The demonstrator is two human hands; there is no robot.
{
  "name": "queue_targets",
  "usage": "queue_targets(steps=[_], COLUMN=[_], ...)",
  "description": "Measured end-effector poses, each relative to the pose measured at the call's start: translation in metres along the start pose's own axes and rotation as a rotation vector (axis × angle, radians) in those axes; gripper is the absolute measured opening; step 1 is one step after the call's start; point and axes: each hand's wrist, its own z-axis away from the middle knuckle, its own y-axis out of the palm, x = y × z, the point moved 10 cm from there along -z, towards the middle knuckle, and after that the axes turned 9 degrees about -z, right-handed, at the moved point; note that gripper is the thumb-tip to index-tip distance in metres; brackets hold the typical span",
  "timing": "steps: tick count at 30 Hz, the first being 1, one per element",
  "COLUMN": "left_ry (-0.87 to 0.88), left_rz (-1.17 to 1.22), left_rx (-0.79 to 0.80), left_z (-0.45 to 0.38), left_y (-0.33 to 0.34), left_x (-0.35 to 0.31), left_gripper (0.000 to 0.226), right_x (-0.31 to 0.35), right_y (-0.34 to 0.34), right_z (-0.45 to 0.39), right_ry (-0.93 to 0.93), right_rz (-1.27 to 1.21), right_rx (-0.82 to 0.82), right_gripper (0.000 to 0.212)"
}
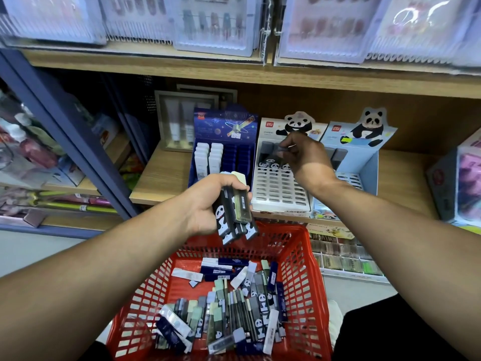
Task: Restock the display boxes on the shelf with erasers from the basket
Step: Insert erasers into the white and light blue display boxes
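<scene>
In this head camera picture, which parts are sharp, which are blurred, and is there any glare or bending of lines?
Head view: the red basket and the erasers in the left hand are fairly sharp; the right hand at the white display box is slightly soft; the clear packets on top are blurred, with white glare at upper right; the wide lens bends the shelf edge and the blue post.

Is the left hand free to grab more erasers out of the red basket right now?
Probably not easily. The left hand already grips a bundle of panda erasers, so its fingers are full. The way down to the red basket just below looks unobstructed, though, and the loose erasers lie uncovered.
</scene>
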Motion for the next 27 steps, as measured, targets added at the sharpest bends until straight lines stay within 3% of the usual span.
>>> queue_targets(steps=[7,21,27], left_ry=[-0.006,0.01,0.016], left_rz=[-0.009,-0.039,-0.047], left_rx=[-0.021,-0.018,0.0], left_z=[-0.001,0.001,0.005], left_y=[-0.004,0.01,0.023], left_x=[0.002,-0.004,-0.007], left_gripper=[0.01,0.014,0.018], right_x=[-0.003,0.013,0.011], right_y=[0.013,0.022,0.026], right_z=[-0.003,-0.023,-0.026], right_ry=[-0.018,-0.016,0.106], right_rz=[0.03,0.344,0.447], right_rx=[0.049,-0.011,0.042], right_gripper=[0.012,0.028,0.035])
